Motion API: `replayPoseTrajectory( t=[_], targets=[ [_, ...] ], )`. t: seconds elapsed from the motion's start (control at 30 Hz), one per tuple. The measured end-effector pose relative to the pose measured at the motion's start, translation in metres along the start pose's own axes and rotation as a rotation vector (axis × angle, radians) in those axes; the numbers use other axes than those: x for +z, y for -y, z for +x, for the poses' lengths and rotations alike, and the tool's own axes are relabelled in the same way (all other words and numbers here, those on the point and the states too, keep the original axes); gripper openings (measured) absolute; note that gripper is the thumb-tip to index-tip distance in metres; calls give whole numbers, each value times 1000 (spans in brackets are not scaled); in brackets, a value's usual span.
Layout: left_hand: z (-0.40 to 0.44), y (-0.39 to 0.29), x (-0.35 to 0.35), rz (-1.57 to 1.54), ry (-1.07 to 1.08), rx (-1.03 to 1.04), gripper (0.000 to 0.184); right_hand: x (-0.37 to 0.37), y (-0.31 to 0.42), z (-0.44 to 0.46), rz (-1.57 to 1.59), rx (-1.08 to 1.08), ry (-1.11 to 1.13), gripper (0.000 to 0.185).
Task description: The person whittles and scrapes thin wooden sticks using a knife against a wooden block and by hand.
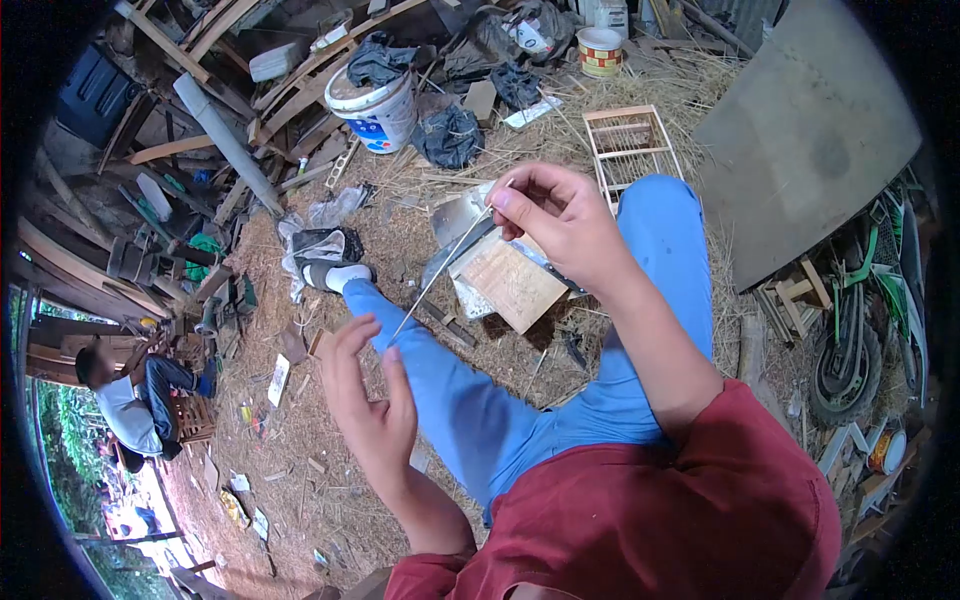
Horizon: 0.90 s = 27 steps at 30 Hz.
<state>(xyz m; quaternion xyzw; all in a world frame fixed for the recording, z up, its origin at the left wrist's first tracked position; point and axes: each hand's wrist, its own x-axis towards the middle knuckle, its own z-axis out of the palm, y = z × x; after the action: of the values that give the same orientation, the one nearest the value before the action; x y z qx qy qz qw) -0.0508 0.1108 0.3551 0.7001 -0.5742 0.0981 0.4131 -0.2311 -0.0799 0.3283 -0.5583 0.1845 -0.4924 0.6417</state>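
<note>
A thin pale stick [440, 272] slants across the middle of the head view. Its upper end is pinched between the thumb and fingers of my right hand [548, 215]. My left hand [370, 395] is at the stick's lower end, thumb and fingers spread apart, with the tip close to the thumb; whether they touch is unclear. Beneath my right hand, a square wooden board [512, 285] lies on other flat pieces in front of me. A small wooden frame with thin bars [628, 140] stands beyond my right knee.
A white bucket [375, 112] and black plastic bags [447, 137] are at the back. A large grey panel [810, 130] leans at the right, above a small motorbike [850, 350]. Another person [140, 405] sits at far left. Straw and scraps cover the ground.
</note>
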Motion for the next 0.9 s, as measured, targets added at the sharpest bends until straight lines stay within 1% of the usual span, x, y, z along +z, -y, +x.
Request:
replayPoseTrajectory(
  t=[0.07, 0.1, 0.13, 0.2, 0.23, 0.27, 0.33, 0.43, 0.5, 0.57, 0.63, 0.67, 0.73, 0.77, 0.83, 0.87, 0.9],
  targets=[
    [7, -15, 2, -137, 94, 13, 23, 6, 0, -1, -5, 15, 5, 14],
    [10, -20, 6, -203, 122, -40, 23, 9, 0, -2, -12, 26, 4, 14],
    [11, -23, 12, -202, 118, -39, 23, 11, 0, -2, -13, 24, 7, 14],
    [12, -27, 25, -348, 90, -152, 21, 16, -2, -3, -39, 46, 29, 14],
    [14, -27, 29, -317, 85, -109, 18, 17, -3, -4, -39, 48, 30, 14],
    [15, -29, 31, -317, 86, -111, 18, 19, -4, -5, -46, 45, 49, 14],
    [17, -33, 32, -263, 124, -212, 14, 22, -6, -6, -54, 43, 65, 13],
    [12, -28, 33, -309, 112, -248, 9, 23, -5, -6, -49, 38, 96, 13],
    [11, -24, 33, -333, 101, -215, 7, 24, -1, -7, 32, 83, 144, 12],
    [9, -21, 29, -356, 89, -184, 6, 21, -3, -6, -3, 87, 179, 12],
    [8, -19, 22, -350, 213, -207, 8, 18, -5, -4, -40, 90, 213, 12],
    [8, -19, 21, -351, 212, -209, 8, 17, -7, -3, -61, 88, 236, 12],
    [7, -21, 21, -423, 315, -330, 7, 18, -8, -3, -82, 87, 265, 12],
    [7, -22, 25, -423, 311, -333, 7, 19, -6, -3, -98, 110, 256, 12],
    [6, -23, 35, -522, 200, -326, 4, 19, -5, -3, -119, 132, 248, 11],
    [6, -22, 34, -527, 200, -326, 4, 16, -5, -2, -115, 110, 248, 12],
    [5, -19, 30, -531, 266, -360, 5, 12, -4, -1, -112, 88, 246, 12]
  ],
)
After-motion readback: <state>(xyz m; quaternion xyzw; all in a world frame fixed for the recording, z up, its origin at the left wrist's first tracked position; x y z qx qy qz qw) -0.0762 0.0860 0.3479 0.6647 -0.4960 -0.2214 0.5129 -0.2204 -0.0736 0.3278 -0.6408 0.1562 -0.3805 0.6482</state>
